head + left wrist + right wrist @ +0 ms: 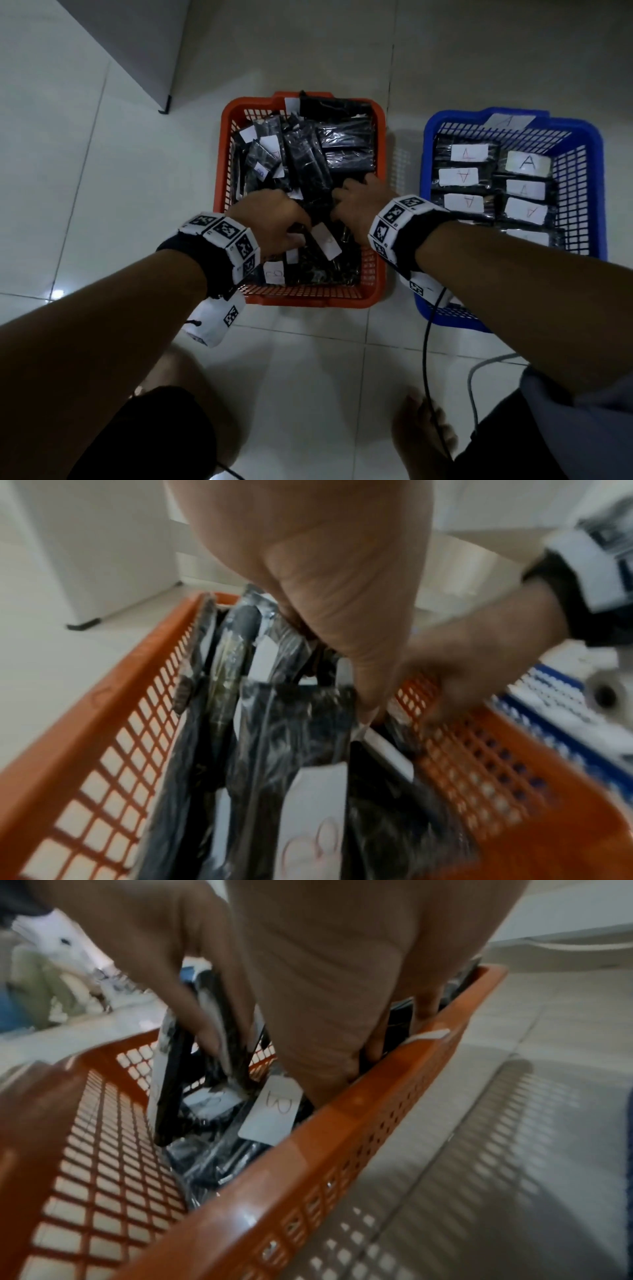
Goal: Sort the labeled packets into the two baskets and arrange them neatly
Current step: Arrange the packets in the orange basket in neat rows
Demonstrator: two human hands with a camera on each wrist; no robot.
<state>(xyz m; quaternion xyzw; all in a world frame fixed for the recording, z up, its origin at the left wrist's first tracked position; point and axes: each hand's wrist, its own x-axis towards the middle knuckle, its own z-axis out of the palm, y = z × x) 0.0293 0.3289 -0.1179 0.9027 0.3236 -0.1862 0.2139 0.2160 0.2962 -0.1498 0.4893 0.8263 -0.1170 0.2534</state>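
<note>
Both your hands, left hand [274,219] and right hand [359,205], grip black packets [308,164] crowding the orange basket [308,298]; your right fingers [424,1007] press its rim, with bare floor [397,147] before the blue basket [582,178].

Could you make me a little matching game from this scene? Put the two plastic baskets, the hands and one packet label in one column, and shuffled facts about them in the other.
Column one:
1. orange plastic mesh basket
2. blue plastic mesh basket
3. both hands, the left hand and the right hand
4. white paper label marked B

Column two:
a. holds black wrapped packets lying flat in rows, labels reading A
b. lies near the orange basket's wall, beside the right hand
c. holds a jumbled pile of black packets
d. reach down among the jumbled packets

Pairs: 1-c, 2-a, 3-d, 4-b
</note>
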